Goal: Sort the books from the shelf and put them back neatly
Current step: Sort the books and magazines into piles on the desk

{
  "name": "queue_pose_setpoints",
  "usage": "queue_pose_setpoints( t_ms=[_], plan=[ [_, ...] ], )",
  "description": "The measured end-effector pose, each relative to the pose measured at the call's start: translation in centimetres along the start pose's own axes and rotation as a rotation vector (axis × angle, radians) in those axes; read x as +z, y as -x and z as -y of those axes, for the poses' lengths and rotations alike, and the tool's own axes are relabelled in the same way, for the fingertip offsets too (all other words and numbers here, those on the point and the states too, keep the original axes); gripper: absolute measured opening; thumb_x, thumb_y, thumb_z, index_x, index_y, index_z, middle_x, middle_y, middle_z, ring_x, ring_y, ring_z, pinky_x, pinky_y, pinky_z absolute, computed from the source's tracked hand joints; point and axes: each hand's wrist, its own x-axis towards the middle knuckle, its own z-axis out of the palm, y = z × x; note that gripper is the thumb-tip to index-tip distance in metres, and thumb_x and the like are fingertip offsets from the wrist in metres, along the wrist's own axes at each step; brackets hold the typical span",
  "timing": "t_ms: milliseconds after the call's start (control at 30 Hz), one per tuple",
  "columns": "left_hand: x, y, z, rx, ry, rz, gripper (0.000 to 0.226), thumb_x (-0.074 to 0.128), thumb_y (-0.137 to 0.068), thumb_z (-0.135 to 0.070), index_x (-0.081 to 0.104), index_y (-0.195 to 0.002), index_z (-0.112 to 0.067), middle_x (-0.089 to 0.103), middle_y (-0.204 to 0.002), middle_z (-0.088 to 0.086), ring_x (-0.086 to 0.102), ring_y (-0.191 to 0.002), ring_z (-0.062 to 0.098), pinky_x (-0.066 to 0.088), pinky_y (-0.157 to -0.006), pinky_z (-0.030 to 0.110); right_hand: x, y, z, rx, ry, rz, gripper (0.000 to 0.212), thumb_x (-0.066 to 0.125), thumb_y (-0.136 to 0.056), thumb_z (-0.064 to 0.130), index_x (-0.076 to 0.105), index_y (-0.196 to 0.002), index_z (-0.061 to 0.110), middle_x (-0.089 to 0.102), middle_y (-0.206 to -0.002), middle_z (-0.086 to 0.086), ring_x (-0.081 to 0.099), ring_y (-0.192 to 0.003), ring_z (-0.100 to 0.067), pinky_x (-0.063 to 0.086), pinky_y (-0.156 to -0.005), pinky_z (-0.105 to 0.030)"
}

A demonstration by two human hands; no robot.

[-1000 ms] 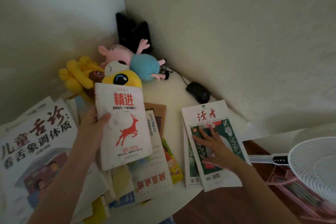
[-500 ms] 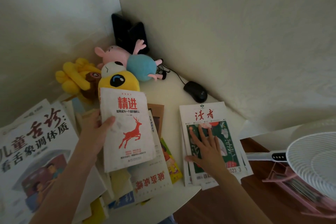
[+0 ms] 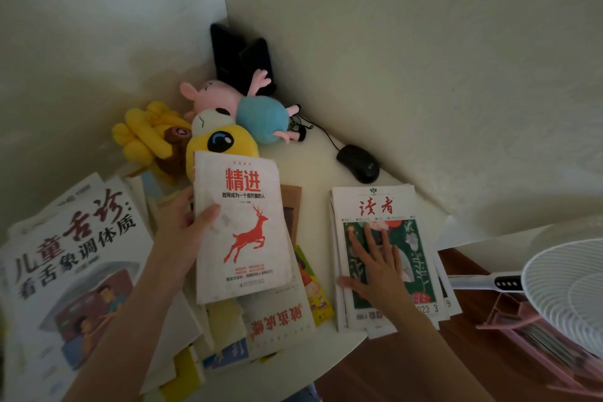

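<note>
Head view.
- Left hand [image 3: 186,228] holds the white deer book [image 3: 243,228] by its left edge, thumb curled over the cover and fingers behind. The book is at centre frame, over the loose heap of books [image 3: 277,320] that runs down to 6 o'clock.
- Right hand [image 3: 375,258] lies flat with fingers straight and spread, pressing on the top cover of the magazine stack [image 3: 381,206] at 3 o'clock on the white counter [image 3: 310,166].
- Large white book [image 3: 75,258] lies at 9 o'clock.
- Plush toys [image 3: 222,140] sit at 12 o'clock in the wall corner, the yellow one just behind the deer book's top edge.
- Black mouse [image 3: 359,163] sits at 1 o'clock, near the stack's far corner.
- Fan [image 3: 567,281] stands at 4 o'clock, off the counter.

Risks, as I judge them:
- The stack is fanned out at its near end, close to the counter's rim. A sideways shove from the flat palm could slide the lower issues off.
- The deer book is held by one edge only. It could pivot and drop onto the ragged heap, knocking books over the near edge.
</note>
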Motion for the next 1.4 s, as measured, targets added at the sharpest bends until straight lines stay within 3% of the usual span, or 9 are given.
queue_pose_setpoints(
  t_ms=[133,300,433,567,700,900,1100,1167,1400],
  plan=[
    [0.0,-0.1,0.0,0.005,0.028,-0.008,0.027,0.058,-0.092,-0.019,0.056,-0.112,-0.038,0.07,-0.102,-0.009,0.071,-0.082,0.011,0.056,-0.067,0.032,-0.7,0.7,2.9,-0.012,-0.125,-0.066,0.089,0.035,-0.079,0.077,-0.008,-0.148,0.043,-0.018,-0.157,0.005,-0.025,-0.142,-0.017,-0.014,-0.114,-0.042],
    [-0.3,0.1,-0.3,0.036,0.08,-0.042,0.034,0.057,-0.093,-0.021,0.054,-0.126,-0.029,0.07,-0.11,-0.005,0.071,-0.09,0.016,0.057,-0.074,0.04,0.0,1.8,10.2,0.128,-0.425,0.031,0.063,0.062,-0.083,0.054,0.042,-0.136,0.026,0.05,-0.123,0.006,0.048,-0.119,-0.014,0.043,-0.099,-0.028],
    [-1.0,0.0,-0.5,0.016,0.16,-0.061,0.04,0.061,-0.091,-0.026,0.054,-0.13,-0.029,0.068,-0.117,-0.003,0.067,-0.103,0.025,0.052,-0.089,0.055,2.0,1.3,13.0,0.189,-0.444,0.148,0.067,0.072,-0.075,0.052,0.042,-0.126,0.018,0.058,-0.115,0.0,0.055,-0.102,-0.017,0.05,-0.084,-0.03],
    [-1.0,-0.1,-0.6,0.018,0.149,-0.062,0.036,0.058,-0.093,-0.023,0.054,-0.128,-0.028,0.068,-0.116,-0.003,0.067,-0.102,0.024,0.051,-0.089,0.056,1.6,0.8,13.3,0.23,-0.513,0.081,0.04,0.071,-0.082,0.034,0.039,-0.105,0.024,0.064,-0.103,0.004,0.06,-0.076,-0.009,0.052,-0.059,-0.02],
    [-0.8,-0.1,-0.6,0.037,0.119,-0.041,0.036,0.056,-0.093,-0.022,0.053,-0.129,-0.026,0.068,-0.116,-0.002,0.068,-0.099,0.022,0.053,-0.087,0.054,-1.3,1.0,12.7,0.179,-0.522,-0.016,0.027,0.062,-0.09,0.024,0.037,-0.101,0.028,0.055,-0.08,0.008,0.061,-0.069,-0.011,0.056,-0.061,-0.028],
    [-1.2,-0.3,-0.2,0.006,0.184,-0.046,0.039,0.056,-0.094,-0.023,0.051,-0.132,-0.029,0.067,-0.12,-0.002,0.066,-0.105,0.025,0.05,-0.091,0.057,-10.7,0.6,8.5,0.146,-0.452,-0.11,0.02,0.057,-0.093,0.025,0.046,-0.106,0.036,0.065,-0.088,0.007,0.066,-0.066,-0.006,0.058,-0.057,-0.027],
    [-1.0,-0.2,-0.2,-0.009,0.219,-0.067,0.04,0.055,-0.094,-0.019,0.052,-0.133,-0.025,0.067,-0.12,-0.001,0.066,-0.105,0.023,0.051,-0.091,0.053,-12.8,2.6,6.5,0.02,-0.369,-0.569,0.014,0.06,-0.091,0.019,0.064,-0.104,0.025,0.064,-0.086,0.016,0.062,-0.069,0.001,0.049,-0.055,-0.02],
    [-1.0,-0.3,-0.1,-0.016,0.217,-0.079,0.04,0.055,-0.094,-0.019,0.052,-0.134,-0.025,0.067,-0.12,-0.001,0.066,-0.105,0.023,0.052,-0.09,0.051,-11.3,2.7,5.8,-0.129,-0.342,-0.614,0.02,0.06,-0.087,0.015,0.067,-0.105,0.017,0.067,-0.099,0.01,0.065,-0.082,-0.002,0.055,-0.069,-0.02],
    [-0.4,0.0,0.3,0.043,0.083,-0.094,0.031,0.053,-0.096,-0.021,0.05,-0.125,-0.032,0.066,-0.112,-0.008,0.066,-0.097,0.018,0.053,-0.081,0.041,-3.8,4.0,3.8,-0.13,0.087,0.127,0.022,0.056,-0.09,0.009,0.073,-0.102,0.017,0.066,-0.108,0.002,0.064,-0.093,-0.014,0.049,-0.079,-0.02]
  ],
)
